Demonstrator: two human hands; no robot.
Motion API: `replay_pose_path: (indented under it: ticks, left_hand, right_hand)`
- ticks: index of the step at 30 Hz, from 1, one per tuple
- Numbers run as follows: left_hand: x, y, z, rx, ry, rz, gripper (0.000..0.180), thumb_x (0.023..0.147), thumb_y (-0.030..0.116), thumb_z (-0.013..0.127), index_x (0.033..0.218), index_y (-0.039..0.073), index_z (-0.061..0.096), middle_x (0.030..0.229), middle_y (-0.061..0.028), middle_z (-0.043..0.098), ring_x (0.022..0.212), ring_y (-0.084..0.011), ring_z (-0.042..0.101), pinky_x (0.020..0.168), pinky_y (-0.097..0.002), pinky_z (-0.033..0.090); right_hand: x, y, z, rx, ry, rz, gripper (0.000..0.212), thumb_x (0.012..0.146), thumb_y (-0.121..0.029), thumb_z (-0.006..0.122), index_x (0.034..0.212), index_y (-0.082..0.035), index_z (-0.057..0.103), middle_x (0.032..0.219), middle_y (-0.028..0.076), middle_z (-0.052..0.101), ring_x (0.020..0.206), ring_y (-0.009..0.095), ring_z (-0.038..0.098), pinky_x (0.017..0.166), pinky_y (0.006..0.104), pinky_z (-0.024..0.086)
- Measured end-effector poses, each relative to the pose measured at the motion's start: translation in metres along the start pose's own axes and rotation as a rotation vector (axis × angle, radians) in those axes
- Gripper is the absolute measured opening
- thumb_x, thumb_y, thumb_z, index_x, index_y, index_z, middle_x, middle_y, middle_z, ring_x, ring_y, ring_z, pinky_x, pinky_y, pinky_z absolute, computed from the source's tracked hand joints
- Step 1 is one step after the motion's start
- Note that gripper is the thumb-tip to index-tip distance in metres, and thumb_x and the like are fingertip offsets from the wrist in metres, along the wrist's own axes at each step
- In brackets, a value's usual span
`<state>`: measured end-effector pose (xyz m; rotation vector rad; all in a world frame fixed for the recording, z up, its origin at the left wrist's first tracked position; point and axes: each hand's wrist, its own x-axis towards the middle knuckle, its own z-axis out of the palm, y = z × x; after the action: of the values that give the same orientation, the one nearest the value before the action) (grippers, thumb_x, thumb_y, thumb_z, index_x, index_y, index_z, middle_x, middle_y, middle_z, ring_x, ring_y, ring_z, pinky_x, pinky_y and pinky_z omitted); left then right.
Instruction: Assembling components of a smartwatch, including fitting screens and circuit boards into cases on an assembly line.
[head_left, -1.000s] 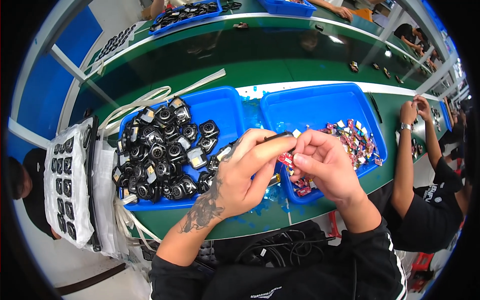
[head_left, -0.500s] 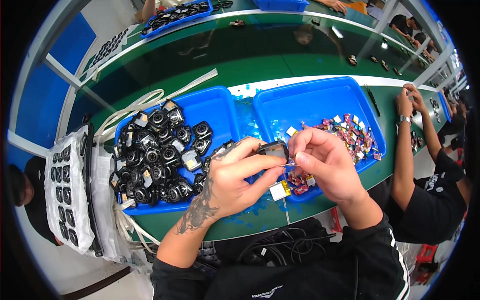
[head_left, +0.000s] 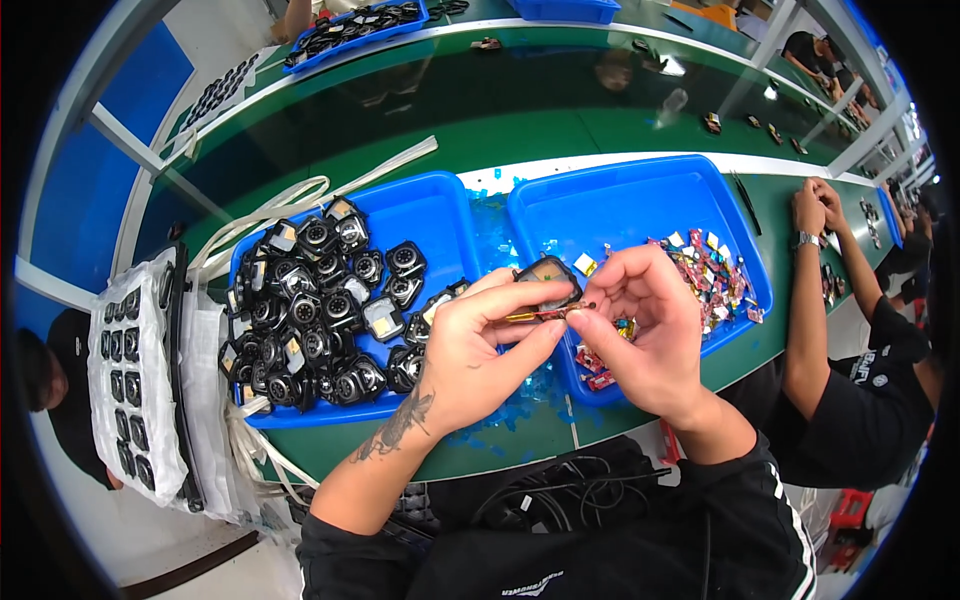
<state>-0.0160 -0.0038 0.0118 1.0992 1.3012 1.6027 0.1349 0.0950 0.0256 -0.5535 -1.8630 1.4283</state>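
Observation:
My left hand is closed around a black watch case, whose open frame shows above the fingers. Between its thumb and fingers, just below the case, lies a small red-and-yellow circuit board. At the board's right end, the thumb and fingertips of my right hand pinch together; the exact part gripped there is hidden. Left of my hands a blue tray holds a heap of black watch cases. The blue tray behind my right hand contains many small red, white and yellow boards.
Black tweezers lie beyond the right tray. White straps run along the left tray, near padded sheets of watch cases. Blue film scraps litter the green table between the trays. A co-worker's hands work at the right.
The small board has turned up between my hands, so its white-and-yellow piece no longer hangs below. My right fingers have curled in closer to the watch case.

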Motion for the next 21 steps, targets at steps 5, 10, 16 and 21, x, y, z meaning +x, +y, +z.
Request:
replay_pose_path:
  ticks: [5, 10, 16, 21]
  left_hand:
    - [0.001, 0.002, 0.002, -0.058, -0.023, 0.018, 0.036, 0.088, -0.006, 0.061, 0.123, 0.000, 0.063, 0.108, -0.0084, 0.061, 0.103, -0.0159, 0.064, 0.091, -0.0288, 0.056]
    - [0.000, 0.002, 0.001, 0.032, -0.034, 0.044, 0.040, 0.088, -0.007, 0.060, 0.127, 0.002, 0.061, 0.109, -0.0095, 0.062, 0.105, -0.0157, 0.063, 0.091, -0.0288, 0.056]
    - [-0.001, -0.002, 0.008, -0.013, 0.066, 0.046, 0.049, 0.086, -0.009, 0.061, 0.132, 0.000, 0.048, 0.110, -0.0125, 0.063, 0.101, -0.0161, 0.064, 0.086, -0.0282, 0.056]
    - [0.000, -0.009, 0.003, -0.066, 0.223, -0.045, 0.045, 0.083, -0.011, 0.063, 0.117, 0.003, 0.038, 0.102, -0.0134, 0.063, 0.097, -0.0176, 0.066, 0.082, -0.0279, 0.057]
  right_hand:
    - [0.002, 0.010, 0.001, -0.100, 0.056, -0.067, 0.028, 0.080, 0.003, 0.073, 0.101, 0.000, 0.054, 0.086, 0.004, 0.060, 0.075, 0.007, 0.058, 0.065, 0.0213, 0.049]
    - [0.004, 0.008, -0.001, -0.114, 0.057, -0.063, 0.030, 0.079, 0.003, 0.074, 0.101, -0.001, 0.055, 0.086, 0.004, 0.060, 0.073, 0.007, 0.057, 0.064, 0.0211, 0.048]
    - [0.014, 0.000, 0.003, -0.272, 0.011, -0.103, 0.037, 0.079, 0.003, 0.072, 0.112, -0.001, 0.055, 0.090, 0.006, 0.061, 0.078, 0.012, 0.060, 0.068, 0.0244, 0.054]
    - [0.025, 0.009, 0.011, -0.200, -0.136, -0.026, 0.038, 0.082, 0.004, 0.068, 0.117, 0.000, 0.056, 0.097, 0.008, 0.062, 0.092, 0.014, 0.063, 0.074, 0.0262, 0.056]
